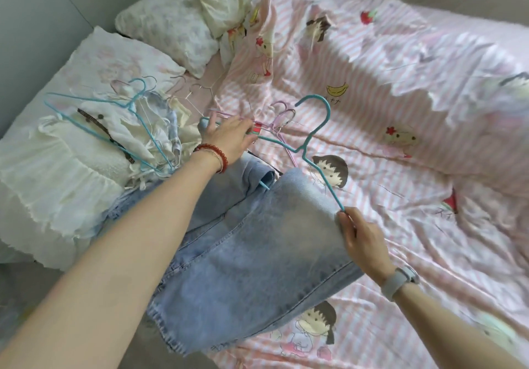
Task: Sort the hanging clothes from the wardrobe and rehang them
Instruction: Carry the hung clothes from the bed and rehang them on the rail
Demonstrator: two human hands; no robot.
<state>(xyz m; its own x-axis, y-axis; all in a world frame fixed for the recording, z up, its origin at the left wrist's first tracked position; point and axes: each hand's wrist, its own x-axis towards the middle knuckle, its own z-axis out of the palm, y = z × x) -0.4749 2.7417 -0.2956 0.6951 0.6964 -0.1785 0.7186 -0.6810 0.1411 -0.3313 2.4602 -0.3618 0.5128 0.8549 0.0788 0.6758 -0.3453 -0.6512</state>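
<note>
Two hands are at work over a bed [429,111] spread with a pink striped cartoon sheet. Beyond the left hand [229,136], toward its outer side, a heap of cream and white garments [71,168] is seen, with several wire hangers [114,116] lying on it. Between the two forearms a pair of light-blue jeans [252,248] is draped, folded over the lower bar of a teal hanger [315,139], the legs hanging toward the person.

The teal hanger is held between the hands. Its near end is pinched by the curled fingers of the right hand [360,242], at the jeans' right edge. The far shoulder is met by the left hand, whose fingers are curled round a small bunch of pink and lilac hangers [274,119]; whether the teal wire itself is gripped there cannot be told. The hook rises beyond both hands, pointing away from the person.

The relation that matters is judged to be this: the hanger's long axis runs diagonally from the right hand, near, up to the left hand, far, with the jeans' weight lying nearer the right. The right hand is therefore the likelier one to lift and steady the load, once the spare hangers are freed from the left.
</note>
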